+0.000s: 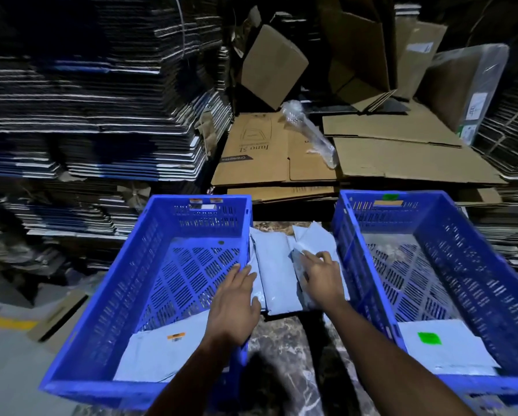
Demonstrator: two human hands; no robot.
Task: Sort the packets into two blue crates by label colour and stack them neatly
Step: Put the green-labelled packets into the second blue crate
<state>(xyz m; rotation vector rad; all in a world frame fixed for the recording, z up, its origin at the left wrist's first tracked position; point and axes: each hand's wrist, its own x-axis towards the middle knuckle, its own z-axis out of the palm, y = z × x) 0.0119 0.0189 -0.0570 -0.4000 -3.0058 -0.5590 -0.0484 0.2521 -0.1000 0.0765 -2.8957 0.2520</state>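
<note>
Two blue crates (149, 295) flank packets (277, 265) on marble (281, 355); cardboard stacks (86, 100) behind; both hands' fingers (241, 273) flat.

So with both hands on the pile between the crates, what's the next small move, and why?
Probably lift the packet under the right hand and turn it to show its label. No label shows on the pile, while the left crate holds an orange-labelled packet and the right crate a green-labelled one. The left hand rests flat at the pile's edge.

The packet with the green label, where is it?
The green-labelled packet lies flat in the near end of the right blue crate, right of the person's right hand.
</note>
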